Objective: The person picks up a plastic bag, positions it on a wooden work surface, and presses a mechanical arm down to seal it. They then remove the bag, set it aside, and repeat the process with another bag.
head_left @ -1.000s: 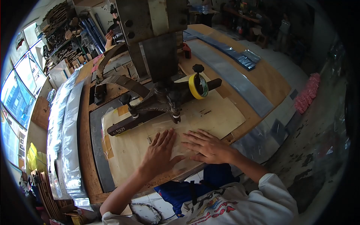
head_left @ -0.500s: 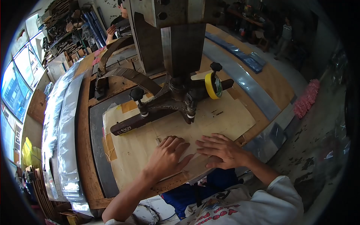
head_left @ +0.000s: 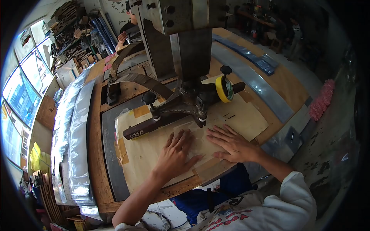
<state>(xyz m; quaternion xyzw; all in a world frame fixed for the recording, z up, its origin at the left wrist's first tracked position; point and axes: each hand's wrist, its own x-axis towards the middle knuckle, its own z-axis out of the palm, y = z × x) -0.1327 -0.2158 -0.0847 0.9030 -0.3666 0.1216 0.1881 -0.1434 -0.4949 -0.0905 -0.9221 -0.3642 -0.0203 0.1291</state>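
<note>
My left hand (head_left: 175, 156) lies palm down with its fingers extended on a tan sheet (head_left: 144, 165). Beside it, my right hand (head_left: 234, 147) rests flat, fingers spread, on the same sheet. A thin clear plastic film (head_left: 197, 140) seems to lie under both hands; its edges are hard to make out. Just beyond my fingertips stands the dark metal bar (head_left: 163, 120) of a press (head_left: 194, 54), with black knobs on top. A yellow tape roll (head_left: 219, 89) hangs on the bar's right part.
Stacks of clear plastic sleeves (head_left: 80, 154) run along the table's left side. More plastic strips (head_left: 252, 82) lie at the right. Another person's hand (head_left: 121, 37) shows behind the press. A pink bundle (head_left: 322, 101) is at the far right, and shelves with wood pieces stand back left.
Both hands have moved forward, closer to the press bar, and the fingers now lie flatter and straighter on the sheet. The view has shifted slightly.
</note>
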